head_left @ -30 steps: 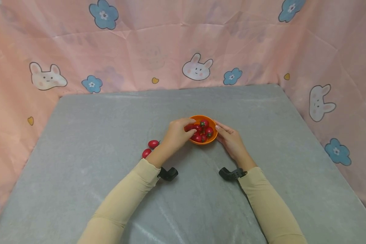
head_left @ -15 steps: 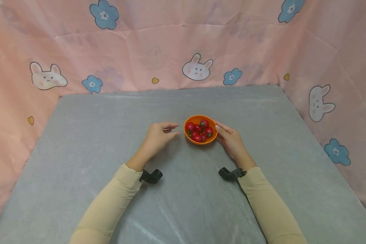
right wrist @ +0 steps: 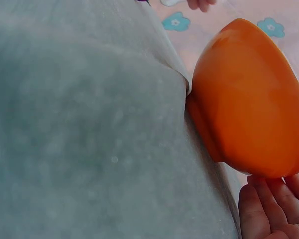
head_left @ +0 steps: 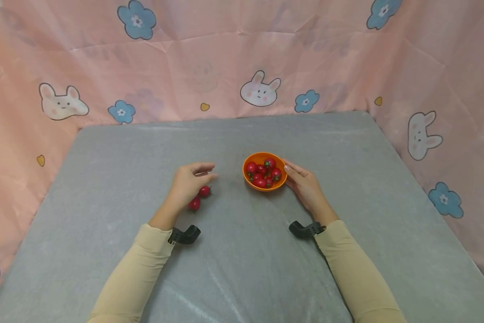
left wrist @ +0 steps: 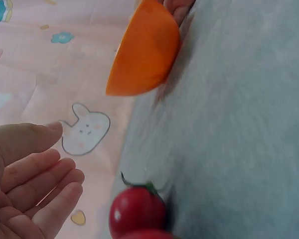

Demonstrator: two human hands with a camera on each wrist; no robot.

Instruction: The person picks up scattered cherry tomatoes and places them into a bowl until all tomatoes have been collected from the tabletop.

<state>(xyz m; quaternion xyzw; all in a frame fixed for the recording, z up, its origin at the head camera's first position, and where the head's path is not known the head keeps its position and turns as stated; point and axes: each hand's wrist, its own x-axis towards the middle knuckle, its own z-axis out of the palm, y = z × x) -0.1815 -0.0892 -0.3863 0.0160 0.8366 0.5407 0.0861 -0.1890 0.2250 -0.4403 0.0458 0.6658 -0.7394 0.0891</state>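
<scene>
An orange bowl (head_left: 257,158) stands on the table, with several small red tomatoes (head_left: 259,181) inside. My right hand (head_left: 306,186) holds its right side, thumb at the rim and fingers (right wrist: 276,199) against the outer wall. Left of the bowl, my left hand (head_left: 185,185) hovers with nothing in it, fingers loosely bent and thumb apart. Just beside and below that hand lie two cherry tomatoes, one farther back (head_left: 204,191) and one nearer (head_left: 194,204). In the left wrist view, a tomato (left wrist: 137,209) with a green stem shows close to the fingers.
Grey cloth covers the table (head_left: 242,260). A pink curtain (head_left: 209,58) printed with rabbits and flowers hangs behind it and along both sides. Each wrist wears a black camera mount, such as the one on the left wrist (head_left: 185,234).
My left hand has come out of the bowl and moved left to beside the two loose tomatoes. A tomato at the bowl's left side is now uncovered. The right hand has stayed put.
</scene>
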